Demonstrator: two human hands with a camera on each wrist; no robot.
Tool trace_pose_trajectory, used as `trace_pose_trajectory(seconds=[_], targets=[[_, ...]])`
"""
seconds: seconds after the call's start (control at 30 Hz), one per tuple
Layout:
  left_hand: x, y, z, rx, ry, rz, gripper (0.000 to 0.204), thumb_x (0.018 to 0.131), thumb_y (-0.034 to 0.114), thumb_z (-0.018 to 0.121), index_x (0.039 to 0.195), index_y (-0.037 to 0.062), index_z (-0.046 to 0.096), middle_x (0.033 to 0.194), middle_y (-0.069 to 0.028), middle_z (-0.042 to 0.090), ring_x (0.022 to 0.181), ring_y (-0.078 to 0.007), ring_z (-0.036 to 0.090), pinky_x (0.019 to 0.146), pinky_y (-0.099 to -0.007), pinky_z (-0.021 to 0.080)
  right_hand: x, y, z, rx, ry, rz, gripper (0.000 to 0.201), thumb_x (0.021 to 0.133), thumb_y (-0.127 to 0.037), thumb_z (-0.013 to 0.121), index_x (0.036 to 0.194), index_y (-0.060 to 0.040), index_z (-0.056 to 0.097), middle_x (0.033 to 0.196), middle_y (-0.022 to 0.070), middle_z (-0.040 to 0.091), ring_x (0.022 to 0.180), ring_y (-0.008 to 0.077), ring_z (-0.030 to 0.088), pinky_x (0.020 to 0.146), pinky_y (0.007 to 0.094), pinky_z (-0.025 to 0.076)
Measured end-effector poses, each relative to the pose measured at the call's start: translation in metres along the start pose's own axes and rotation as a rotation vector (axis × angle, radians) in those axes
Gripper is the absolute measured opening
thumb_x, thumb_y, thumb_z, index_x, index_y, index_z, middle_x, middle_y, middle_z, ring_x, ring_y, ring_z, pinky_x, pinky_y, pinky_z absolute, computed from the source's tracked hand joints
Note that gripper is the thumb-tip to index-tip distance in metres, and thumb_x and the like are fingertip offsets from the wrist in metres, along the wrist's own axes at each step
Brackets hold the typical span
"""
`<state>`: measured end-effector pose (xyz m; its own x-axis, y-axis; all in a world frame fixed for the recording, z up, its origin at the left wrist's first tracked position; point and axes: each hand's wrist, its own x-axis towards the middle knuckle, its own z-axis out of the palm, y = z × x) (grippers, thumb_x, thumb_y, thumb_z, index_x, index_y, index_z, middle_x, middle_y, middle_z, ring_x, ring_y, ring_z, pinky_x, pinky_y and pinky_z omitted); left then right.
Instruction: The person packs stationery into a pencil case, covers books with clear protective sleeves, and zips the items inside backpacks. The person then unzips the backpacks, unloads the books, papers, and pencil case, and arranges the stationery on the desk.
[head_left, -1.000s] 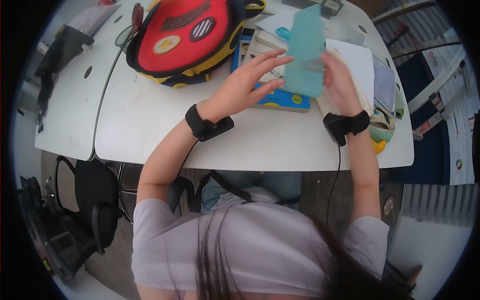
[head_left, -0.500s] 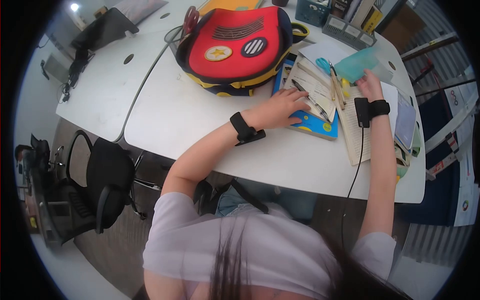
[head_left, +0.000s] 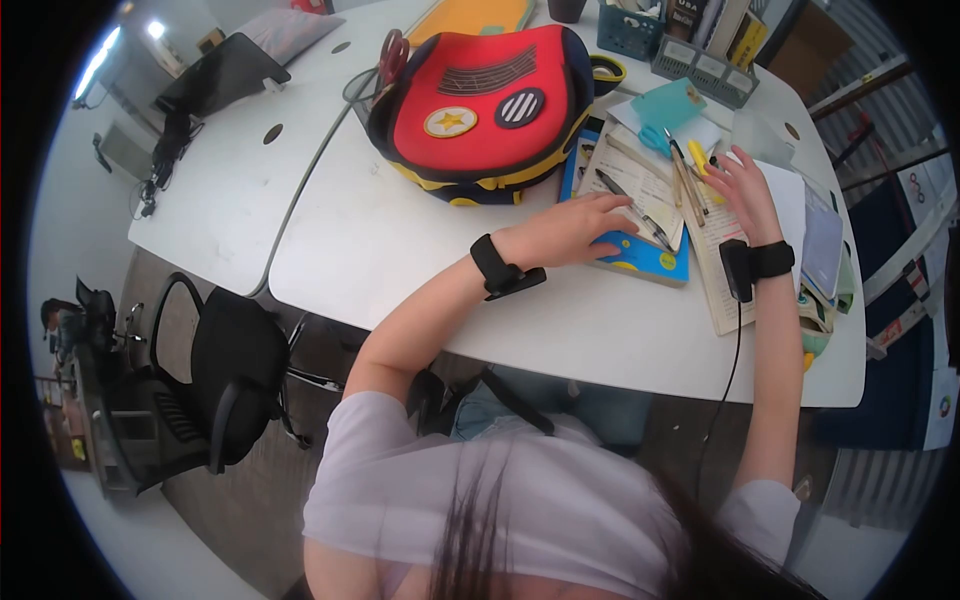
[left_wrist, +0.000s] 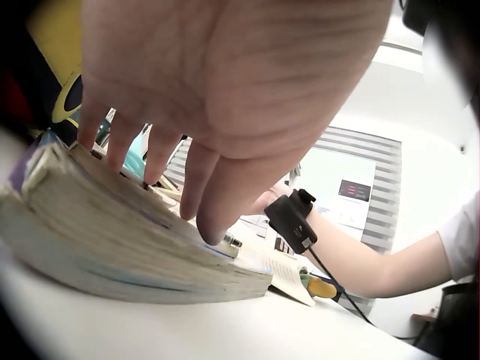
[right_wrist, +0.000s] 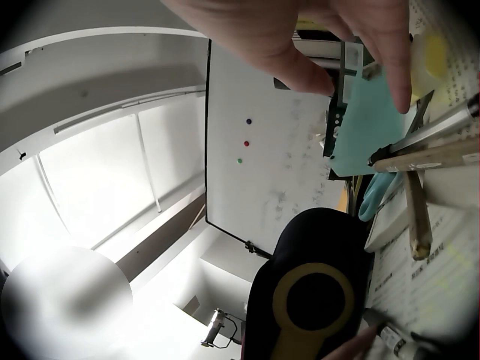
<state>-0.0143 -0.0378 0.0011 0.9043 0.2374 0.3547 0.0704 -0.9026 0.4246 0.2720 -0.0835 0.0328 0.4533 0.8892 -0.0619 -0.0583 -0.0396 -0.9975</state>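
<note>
My left hand (head_left: 570, 228) lies with spread fingers on a thick blue-covered book (head_left: 655, 265), topped by an open book; in the left wrist view its fingertips are at the upper edge of the thick pages (left_wrist: 135, 240). Near those fingers are a black pen (head_left: 611, 183) and a clear-barrelled pen (head_left: 655, 232). My right hand (head_left: 750, 195) hovers over the right-hand pages, fingers extended and holding nothing, beside a yellow highlighter (head_left: 697, 155). Several pens (head_left: 688, 185) lie close to it. Behind them are blue-handled scissors (head_left: 654, 140) and a flat teal case (head_left: 672, 104).
A red, navy and yellow backpack (head_left: 480, 110) stands left of the books. Grey baskets (head_left: 703, 70) with books are at the back. White paper (head_left: 785, 195) and a lavender notebook (head_left: 822, 240) lie at the right. A black chair (head_left: 235, 345) stands at the left.
The teal case, raised between both hands earlier, now lies behind the pens. My right hand has let go and drawn back toward me; my left hand has come down onto the books.
</note>
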Motion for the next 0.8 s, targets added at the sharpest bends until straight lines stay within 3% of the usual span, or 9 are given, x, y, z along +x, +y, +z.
trace_pose_trajectory(seconds=[0.13,0.2,0.23,0.33,0.4,0.53,0.67,0.73,0.8], targets=[[0.001,0.015,-0.047,-0.224,0.052,0.015,0.03,0.083,0.012,0.057,0.113,0.0089,0.055,0.113,-0.0117,0.057,0.097,-0.0273,0.057,0.081,-0.0303,0.045,0.001,0.005,-0.003,-0.026,-0.068,-0.037,0.061,0.085,-0.018,0.055,0.134,0.0012,0.024,0.127,0.0189,0.04,0.107,0.0236,0.052,0.089,0.0327,0.045],[-0.007,0.022,-0.075,-0.225,0.181,-0.142,0.026,0.085,0.009,0.055,0.11,0.0055,0.058,0.105,-0.0098,0.061,0.093,-0.0196,0.059,0.078,-0.0271,0.046,-0.004,0.003,0.002,-0.061,-0.067,-0.079,0.06,0.085,-0.018,0.056,0.134,0.001,0.027,0.126,0.0189,0.04,0.107,0.0231,0.051,0.089,0.0322,0.045],[-0.012,0.023,-0.087,-0.251,0.308,-0.182,0.025,0.083,0.011,0.057,0.107,0.005,0.059,0.1,-0.0109,0.062,0.086,-0.0218,0.06,0.075,-0.0264,0.046,-0.007,0.002,0.005,-0.104,-0.077,-0.111,0.059,0.084,-0.019,0.056,0.133,0.0008,0.029,0.126,0.0189,0.041,0.107,0.0225,0.051,0.089,0.0316,0.046],[-0.032,0.002,-0.117,-0.152,0.612,-0.314,0.022,0.086,0.01,0.054,0.106,0.0064,0.061,0.099,-0.0054,0.065,0.088,-0.0137,0.06,0.076,-0.0247,0.045,-0.011,-0.001,0.01,-0.155,-0.083,-0.154,0.058,0.084,-0.019,0.057,0.132,0.0003,0.03,0.126,0.0185,0.041,0.108,0.0213,0.05,0.088,0.0317,0.046],[-0.053,-0.037,-0.13,-0.062,0.781,-0.4,0.021,0.088,0.012,0.052,0.105,0.0036,0.061,0.097,-0.0089,0.064,0.088,-0.0152,0.06,0.077,-0.0254,0.045,-0.008,-0.003,0.013,-0.199,-0.063,-0.185,0.056,0.083,-0.019,0.057,0.13,0.0004,0.033,0.126,0.0179,0.042,0.107,0.0211,0.051,0.085,0.0313,0.047],[-0.1,-0.089,-0.145,0.09,0.839,-0.717,0.026,0.084,0.018,0.056,0.105,0.0035,0.061,0.097,-0.0142,0.064,0.092,-0.023,0.061,0.081,-0.0297,0.045,-0.004,-0.015,0.034,-0.285,-0.076,-0.209,0.048,0.084,-0.018,0.056,0.127,-0.0025,0.041,0.125,0.0137,0.045,0.108,0.0187,0.051,0.086,0.0301,0.046],[-0.129,-0.143,-0.16,0.388,0.999,-0.784,0.03,0.077,0.022,0.063,0.102,0.0048,0.063,0.1,-0.0186,0.061,0.097,-0.031,0.058,0.084,-0.0361,0.044,0.002,-0.021,0.08,-0.334,-0.213,-0.353,0.037,0.084,-0.016,0.055,0.119,-0.0038,0.05,0.118,0.0105,0.052,0.105,0.0182,0.052,0.078,0.0283,0.047],[-0.133,-0.164,-0.163,0.343,0.933,-0.744,0.03,0.076,0.021,0.063,0.102,0.0062,0.063,0.106,-0.0204,0.058,0.102,-0.0326,0.055,0.086,-0.0364,0.043,-0.007,-0.025,0.119,-0.503,-0.399,-0.632,0.032,0.083,-0.015,0.055,0.113,-0.0049,0.055,0.115,0.0103,0.054,0.103,0.0184,0.053,0.079,0.0267,0.046],[-0.127,-0.173,-0.167,0.219,0.817,-0.812,0.034,0.076,0.022,0.064,0.106,0.0071,0.061,0.11,-0.0209,0.056,0.106,-0.0328,0.053,0.089,-0.0361,0.041,-0.032,-0.029,0.16,-0.549,-0.445,-0.715,0.031,0.08,-0.017,0.057,0.109,-0.0052,0.057,0.111,0.0124,0.055,0.107,0.0256,0.051,0.085,0.0288,0.043]])
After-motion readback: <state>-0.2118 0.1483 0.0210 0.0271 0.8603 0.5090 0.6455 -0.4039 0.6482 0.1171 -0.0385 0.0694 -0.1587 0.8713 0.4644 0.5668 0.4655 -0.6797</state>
